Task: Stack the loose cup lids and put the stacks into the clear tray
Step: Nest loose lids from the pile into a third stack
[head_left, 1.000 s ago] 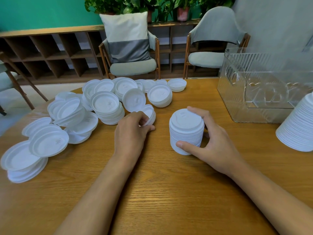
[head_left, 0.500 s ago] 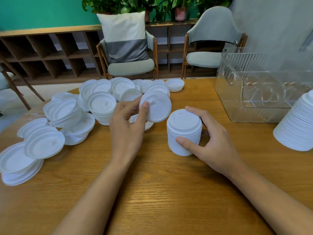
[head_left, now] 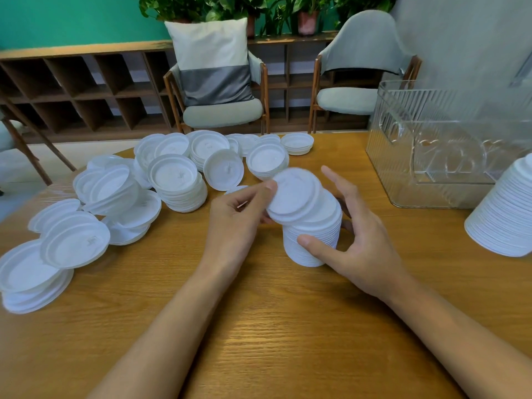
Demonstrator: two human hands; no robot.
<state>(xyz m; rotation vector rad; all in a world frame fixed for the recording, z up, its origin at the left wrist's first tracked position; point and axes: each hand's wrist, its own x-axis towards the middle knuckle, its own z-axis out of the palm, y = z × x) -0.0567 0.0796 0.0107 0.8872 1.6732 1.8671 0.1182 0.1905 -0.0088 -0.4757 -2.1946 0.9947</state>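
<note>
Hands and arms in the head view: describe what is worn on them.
The left hand and right hand are bare, with no gloves, rings, watch or bracelets to be seen. The left forearm and right forearm are uncovered right to the picture's edge, and no sleeve is in view.

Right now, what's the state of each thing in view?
Stack: upright on table.
Lid: tilted over the stack, not seated.
Left hand: pinches the lid.
Right hand: holds the stack, thumb on its side.
Tray: upright on table, no lids seen inside.
Loose lids: in low piles on table.
Second stack: on table, outside tray.
</note>
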